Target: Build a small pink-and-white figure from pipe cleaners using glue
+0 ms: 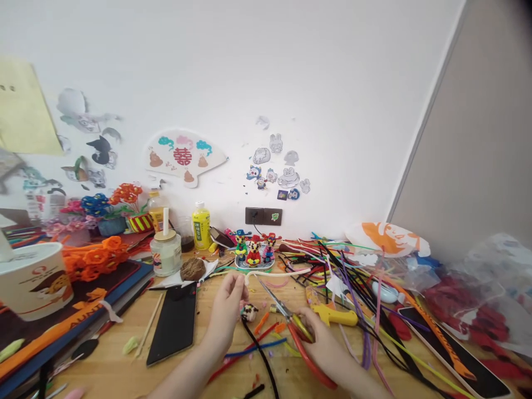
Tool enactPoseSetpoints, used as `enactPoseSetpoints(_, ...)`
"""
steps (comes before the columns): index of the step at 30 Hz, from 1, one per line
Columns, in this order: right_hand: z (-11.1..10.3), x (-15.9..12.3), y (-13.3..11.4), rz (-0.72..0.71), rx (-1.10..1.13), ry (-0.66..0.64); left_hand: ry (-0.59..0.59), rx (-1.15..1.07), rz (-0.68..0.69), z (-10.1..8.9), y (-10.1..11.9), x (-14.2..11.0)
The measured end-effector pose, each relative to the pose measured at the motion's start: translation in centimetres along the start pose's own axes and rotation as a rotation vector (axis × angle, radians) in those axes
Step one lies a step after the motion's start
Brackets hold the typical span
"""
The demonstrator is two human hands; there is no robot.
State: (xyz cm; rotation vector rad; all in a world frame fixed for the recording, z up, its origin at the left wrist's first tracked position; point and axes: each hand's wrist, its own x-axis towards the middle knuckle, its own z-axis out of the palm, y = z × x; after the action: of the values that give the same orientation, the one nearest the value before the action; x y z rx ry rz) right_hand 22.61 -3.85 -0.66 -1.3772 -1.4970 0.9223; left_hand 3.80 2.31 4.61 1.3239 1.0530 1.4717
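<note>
My left hand (226,310) is closed in a pinch on one end of a white pipe cleaner (282,272) that stretches right across the wooden desk (199,360). My right hand (322,343) grips the red handles of a pair of scissors (279,306), whose blades point up and left towards the pinched end. A small fuzzy pipe-cleaner figure (249,313) on a black stem lies between the two hands.
A heap of coloured pipe cleaners (353,277) and a yellow glue gun (332,316) lie to the right. A black phone (174,321), a jar (165,252), a yellow bottle (201,226), small figurines (254,252), a paper cup (31,280) and orange pipe-cleaner flowers (95,257) stand left and behind.
</note>
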Motion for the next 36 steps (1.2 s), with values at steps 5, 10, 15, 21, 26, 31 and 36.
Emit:
enactPoseSetpoints(5, -0.3, -0.4, -0.2, -0.066, -0.064, -0.043, 0.019, -0.005, 0.102, 1.8, 0.8, 1.3)
enactPoseSetpoints(10, -0.6, -0.2, 0.3, -0.173, -0.088, -0.05, 0.04, -0.023, 0.112, 4.2, 0.1, 1.2)
enactPoseSetpoints(15, -1.1, -0.4, -0.2, -0.182, -0.138, -0.089, 0.098, -0.026, 0.103, 4.5, -0.2, 2.3)
enactPoseSetpoints(21, -1.3, -0.7, -0.7, -0.162, -0.19, -0.105, 0.126, 0.039, 0.097, 5.2, -0.3, 1.5)
enactPoseSetpoints(26, -1.5, -0.5, -0.9, -0.238, -0.19, -0.092, 0.072, 0.092, 0.109, 5.9, -0.1, 0.4)
enactPoseSetpoints(31, -1.7, -0.3, -0.3, -0.243, -0.143, -0.125, 0.034, 0.126, 0.108, 5.4, 0.4, 0.5)
enactPoseSetpoints(36, -2.0, -0.8, -0.8, -0.237, -0.033, -0.093, 0.03, 0.18, 0.096, 4.8, 1.6, 0.3)
